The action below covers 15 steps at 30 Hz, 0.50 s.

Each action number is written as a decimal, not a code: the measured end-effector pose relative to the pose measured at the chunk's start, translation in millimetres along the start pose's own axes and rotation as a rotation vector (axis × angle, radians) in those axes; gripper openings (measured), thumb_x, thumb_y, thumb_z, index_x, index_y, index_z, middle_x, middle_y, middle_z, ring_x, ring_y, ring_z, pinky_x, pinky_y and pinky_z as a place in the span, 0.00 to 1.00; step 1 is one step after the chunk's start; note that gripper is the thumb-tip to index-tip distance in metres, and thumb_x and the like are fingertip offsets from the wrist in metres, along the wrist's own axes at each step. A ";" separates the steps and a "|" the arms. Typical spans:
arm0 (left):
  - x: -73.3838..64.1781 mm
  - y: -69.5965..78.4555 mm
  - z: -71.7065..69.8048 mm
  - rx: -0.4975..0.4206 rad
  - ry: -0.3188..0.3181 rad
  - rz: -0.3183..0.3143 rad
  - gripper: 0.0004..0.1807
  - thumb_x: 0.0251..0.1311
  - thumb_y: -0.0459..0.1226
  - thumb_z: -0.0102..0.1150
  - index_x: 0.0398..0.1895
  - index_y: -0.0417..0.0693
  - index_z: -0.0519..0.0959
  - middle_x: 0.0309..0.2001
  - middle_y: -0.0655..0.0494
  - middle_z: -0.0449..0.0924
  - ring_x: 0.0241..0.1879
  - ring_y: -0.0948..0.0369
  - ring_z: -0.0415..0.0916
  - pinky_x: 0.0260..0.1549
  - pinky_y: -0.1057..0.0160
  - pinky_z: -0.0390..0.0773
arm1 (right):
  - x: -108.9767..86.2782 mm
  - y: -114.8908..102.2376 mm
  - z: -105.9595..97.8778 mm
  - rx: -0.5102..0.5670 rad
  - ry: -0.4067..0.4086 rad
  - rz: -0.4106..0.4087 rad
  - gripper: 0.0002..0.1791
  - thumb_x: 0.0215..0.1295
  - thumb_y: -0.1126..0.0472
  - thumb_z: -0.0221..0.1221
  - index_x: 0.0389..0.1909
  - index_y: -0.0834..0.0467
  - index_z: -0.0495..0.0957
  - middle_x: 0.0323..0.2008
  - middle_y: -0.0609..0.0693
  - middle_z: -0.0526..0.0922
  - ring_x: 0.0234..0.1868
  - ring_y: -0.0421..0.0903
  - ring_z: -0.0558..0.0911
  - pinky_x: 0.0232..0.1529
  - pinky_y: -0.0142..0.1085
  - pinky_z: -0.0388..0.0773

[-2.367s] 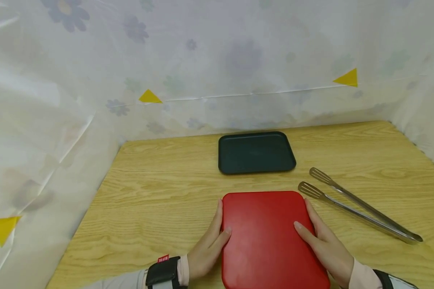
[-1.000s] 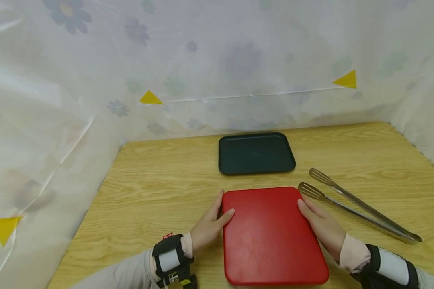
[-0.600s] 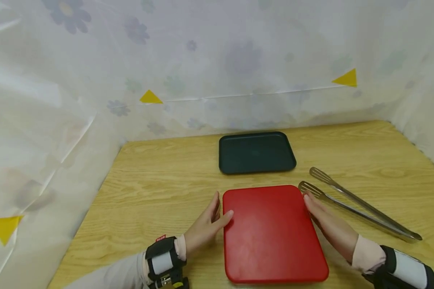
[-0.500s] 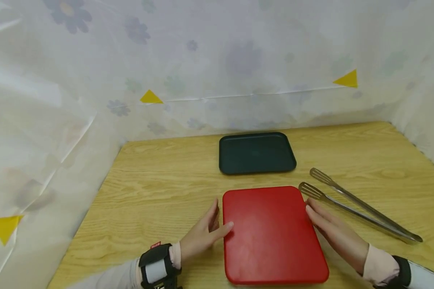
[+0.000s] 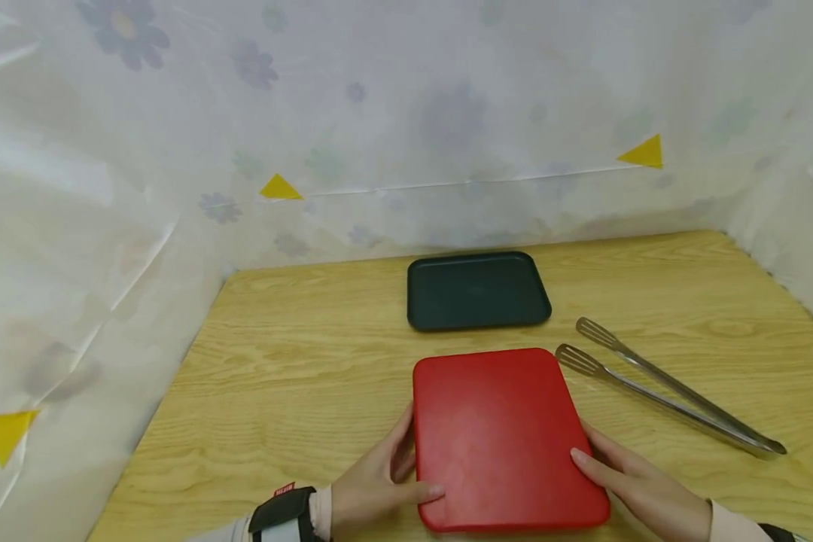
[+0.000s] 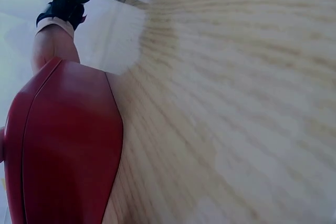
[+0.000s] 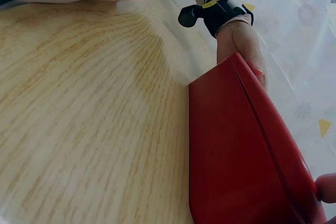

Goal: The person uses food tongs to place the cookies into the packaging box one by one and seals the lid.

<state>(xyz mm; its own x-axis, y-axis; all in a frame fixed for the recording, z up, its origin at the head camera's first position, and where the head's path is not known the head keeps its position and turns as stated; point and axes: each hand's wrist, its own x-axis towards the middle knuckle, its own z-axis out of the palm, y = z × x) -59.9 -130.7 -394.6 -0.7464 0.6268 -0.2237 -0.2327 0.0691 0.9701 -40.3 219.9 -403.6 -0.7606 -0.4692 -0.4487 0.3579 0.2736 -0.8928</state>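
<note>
A red lidded box (image 5: 497, 436) lies flat on the wooden table at the front centre of the head view. At its left side my left hand (image 5: 373, 485) holds the near corner, thumb on the lid and fingers along the side wall. My right hand (image 5: 650, 485) holds the right edge near the front, its thumb also on the lid. A thin seam below the lid shows on the red box (image 6: 73, 140) in the left wrist view. The box (image 7: 231, 145) blocks part of the opposite hand in the right wrist view. Its inside is hidden.
Behind the box lies a dark green tray (image 5: 477, 291). Metal tongs (image 5: 664, 400) with slotted ends lie spread on the right, one tip close to the box's far right corner. A flower-patterned sheet (image 5: 447, 120) with yellow triangles borders the wooden table (image 5: 298, 339).
Both hands have slid toward me along the box's sides. The right thumb is back on the lid after resting by the edge. The box has barely moved and stays closed.
</note>
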 end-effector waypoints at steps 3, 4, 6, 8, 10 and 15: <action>6.2 0.3 -5.0 0.019 -0.001 0.023 0.56 0.59 0.41 0.66 0.78 0.54 0.35 0.78 0.59 0.38 0.76 0.56 0.41 0.67 0.67 0.60 | 2.8 -8.7 0.1 -0.016 0.032 0.042 0.41 0.78 0.50 0.40 0.75 0.66 0.29 0.75 0.69 0.33 0.73 0.68 0.40 0.61 0.39 0.67; 8.7 0.6 -7.1 0.025 -0.002 0.027 0.56 0.59 0.41 0.66 0.78 0.54 0.35 0.78 0.60 0.39 0.76 0.57 0.41 0.67 0.68 0.60 | 3.9 -11.9 0.0 -0.023 0.050 0.062 0.42 0.78 0.48 0.41 0.75 0.65 0.29 0.75 0.68 0.33 0.73 0.68 0.38 0.65 0.46 0.64; 13.5 1.5 -11.6 0.036 -0.011 0.034 0.56 0.59 0.41 0.66 0.78 0.54 0.34 0.78 0.60 0.38 0.76 0.58 0.39 0.68 0.68 0.58 | 7.4 -17.7 -0.5 -0.035 0.078 0.085 0.43 0.76 0.46 0.42 0.76 0.64 0.30 0.75 0.67 0.33 0.74 0.68 0.36 0.68 0.59 0.56; 18.9 2.6 -16.4 0.043 -0.021 0.044 0.56 0.59 0.41 0.66 0.78 0.54 0.34 0.78 0.60 0.39 0.76 0.58 0.40 0.68 0.67 0.58 | 11.3 -21.5 -1.6 -0.016 0.086 0.080 0.43 0.76 0.46 0.43 0.76 0.63 0.30 0.75 0.67 0.32 0.73 0.69 0.35 0.68 0.65 0.48; 24.1 3.7 -21.1 0.064 -0.028 0.048 0.56 0.59 0.42 0.66 0.78 0.54 0.33 0.78 0.59 0.38 0.76 0.58 0.39 0.68 0.66 0.57 | 15.5 -24.7 -2.9 -0.008 0.092 0.073 0.44 0.76 0.47 0.44 0.76 0.63 0.30 0.75 0.66 0.32 0.74 0.68 0.34 0.69 0.65 0.46; 36.1 7.4 -31.3 0.097 -0.032 0.050 0.56 0.60 0.42 0.66 0.78 0.53 0.33 0.78 0.59 0.38 0.76 0.58 0.39 0.69 0.64 0.58 | 26.2 -29.0 -7.0 0.053 0.079 0.017 0.43 0.76 0.49 0.45 0.76 0.64 0.29 0.76 0.65 0.32 0.75 0.65 0.36 0.70 0.50 0.58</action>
<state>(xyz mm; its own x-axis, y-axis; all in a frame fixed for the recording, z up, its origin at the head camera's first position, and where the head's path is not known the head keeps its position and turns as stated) -108.1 -131.9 -398.5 -0.7347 0.6559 -0.1732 -0.1331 0.1110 0.9849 -74.4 205.5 -389.2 -0.7936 -0.3967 -0.4614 0.3981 0.2349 -0.8867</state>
